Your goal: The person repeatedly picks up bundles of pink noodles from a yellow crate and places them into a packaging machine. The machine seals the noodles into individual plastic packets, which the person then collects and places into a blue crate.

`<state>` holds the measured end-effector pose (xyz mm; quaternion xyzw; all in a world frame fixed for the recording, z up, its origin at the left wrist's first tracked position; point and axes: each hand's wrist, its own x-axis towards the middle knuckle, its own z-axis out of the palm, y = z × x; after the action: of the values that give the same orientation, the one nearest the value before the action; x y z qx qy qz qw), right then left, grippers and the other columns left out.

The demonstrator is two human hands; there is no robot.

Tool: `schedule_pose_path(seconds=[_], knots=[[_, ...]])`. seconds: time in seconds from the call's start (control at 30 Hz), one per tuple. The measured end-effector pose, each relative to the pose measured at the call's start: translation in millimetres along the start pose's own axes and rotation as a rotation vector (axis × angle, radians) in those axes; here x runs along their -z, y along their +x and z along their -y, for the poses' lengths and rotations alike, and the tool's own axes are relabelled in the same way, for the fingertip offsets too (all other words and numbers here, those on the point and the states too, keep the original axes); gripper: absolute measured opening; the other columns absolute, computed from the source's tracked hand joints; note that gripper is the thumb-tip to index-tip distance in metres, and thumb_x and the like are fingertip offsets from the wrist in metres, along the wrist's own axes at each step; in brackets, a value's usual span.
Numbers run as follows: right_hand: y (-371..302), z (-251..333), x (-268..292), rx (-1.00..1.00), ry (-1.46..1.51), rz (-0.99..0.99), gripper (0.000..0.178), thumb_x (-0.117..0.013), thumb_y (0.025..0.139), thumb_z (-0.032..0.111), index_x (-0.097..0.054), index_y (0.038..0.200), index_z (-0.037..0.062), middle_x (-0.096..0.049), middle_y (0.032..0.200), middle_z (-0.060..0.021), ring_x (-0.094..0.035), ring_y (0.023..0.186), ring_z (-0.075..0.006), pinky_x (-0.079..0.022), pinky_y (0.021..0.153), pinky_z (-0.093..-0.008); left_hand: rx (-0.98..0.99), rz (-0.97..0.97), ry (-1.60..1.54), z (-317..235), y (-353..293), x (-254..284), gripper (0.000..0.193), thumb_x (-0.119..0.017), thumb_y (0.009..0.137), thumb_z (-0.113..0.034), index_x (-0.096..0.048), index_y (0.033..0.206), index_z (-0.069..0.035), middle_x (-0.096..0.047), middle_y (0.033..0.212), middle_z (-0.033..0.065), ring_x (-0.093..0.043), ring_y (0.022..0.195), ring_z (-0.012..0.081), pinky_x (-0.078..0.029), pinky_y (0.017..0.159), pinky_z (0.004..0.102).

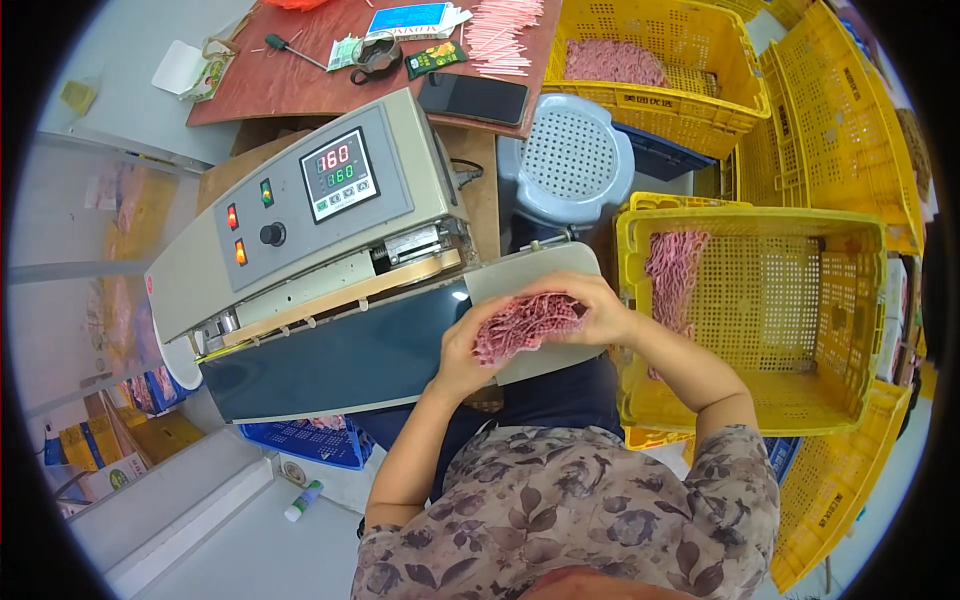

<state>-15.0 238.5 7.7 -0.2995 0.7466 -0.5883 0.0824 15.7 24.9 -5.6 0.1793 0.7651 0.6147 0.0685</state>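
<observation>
Between my two hands is a bundle of pink, stringy pieces (527,326), perhaps inside a clear bag; I cannot make out the wrapping for certain. My left hand (466,346) curls round its left side, and my right hand (598,308) grips its right side, fingers bent over the far edge. They are above the pale plate (535,262) at the right end of a band sealing machine (290,215). The machine has a lit display panel (341,174), a black knob (272,234) and a dark blue conveyor belt (335,355).
At the right stands a yellow crate (860,330) with similar pink strands (676,275) along its left side. A blue-grey stool (568,150) is behind it. More yellow crates (840,120) stack up at the far right. A red-brown table (300,70) bears a phone (472,100) and pink sticks (503,35).
</observation>
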Motion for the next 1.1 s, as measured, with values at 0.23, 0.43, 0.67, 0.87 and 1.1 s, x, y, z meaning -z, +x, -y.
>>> schedule_pose_path(seconds=[0.23, 0.43, 0.67, 0.87, 1.1], knots=[[-4, 10, 4, -0.077, 0.026, 0.034, 0.071, -0.076, 0.062, 0.013, -0.042, 0.124, 0.0046, -0.049, 0.121, -0.0136, -0.052, 0.106, -0.0260, -0.043, 0.087, -0.0332, 0.015, 0.083, 0.039, -18, 4, 15, 0.059, -0.075, 0.061, -0.008, -0.050, 0.114, -0.003, -0.055, 0.113, 0.0142, -0.056, 0.102, 0.0258, -0.044, 0.086, 0.0320], [-17, -18, -13, -0.049, 0.199, -0.066, 0.084, -0.077, 0.062, 0.012, -0.030, 0.131, 0.0040, -0.045, 0.126, -0.0135, -0.048, 0.113, -0.0236, -0.040, 0.093, -0.0317, 0.020, 0.087, 0.086, 3, 2, 13, 0.068, -0.076, 0.061, -0.008, -0.045, 0.121, -0.005, -0.050, 0.120, 0.0135, -0.050, 0.110, 0.0252, -0.042, 0.091, 0.0323], [-13, -17, -14, -0.064, 0.183, -0.055, 0.075, -0.076, 0.063, 0.013, -0.037, 0.127, 0.0042, -0.050, 0.121, -0.0133, -0.053, 0.106, -0.0254, -0.042, 0.090, -0.0319, -0.102, 0.012, 0.087, 13, -4, -2, 0.072, -0.078, 0.060, -0.012, -0.042, 0.122, -0.002, -0.048, 0.123, 0.0165, -0.053, 0.106, 0.0267, -0.043, 0.089, 0.0321], [-6, -8, -3, 0.126, -0.096, 0.005, 0.058, -0.077, 0.062, 0.015, -0.051, 0.112, 0.0044, -0.057, 0.107, -0.0112, -0.056, 0.095, -0.0263, -0.044, 0.083, -0.0337, -0.236, 0.146, 0.099, 4, 4, 15, 0.072, -0.076, 0.063, -0.009, -0.038, 0.123, 0.000, -0.047, 0.122, 0.0156, -0.053, 0.106, 0.0257, -0.042, 0.089, 0.0325], [-17, -19, -14, -0.008, 0.132, -0.026, 0.089, -0.079, 0.058, 0.011, -0.029, 0.131, 0.0043, -0.047, 0.123, -0.0152, -0.049, 0.111, -0.0266, -0.041, 0.092, -0.0334, 0.021, -0.008, -0.108, 23, -10, -8, 0.091, -0.080, 0.058, -0.014, -0.027, 0.131, -0.004, -0.048, 0.120, 0.0177, -0.053, 0.105, 0.0278, -0.043, 0.089, 0.0339]])
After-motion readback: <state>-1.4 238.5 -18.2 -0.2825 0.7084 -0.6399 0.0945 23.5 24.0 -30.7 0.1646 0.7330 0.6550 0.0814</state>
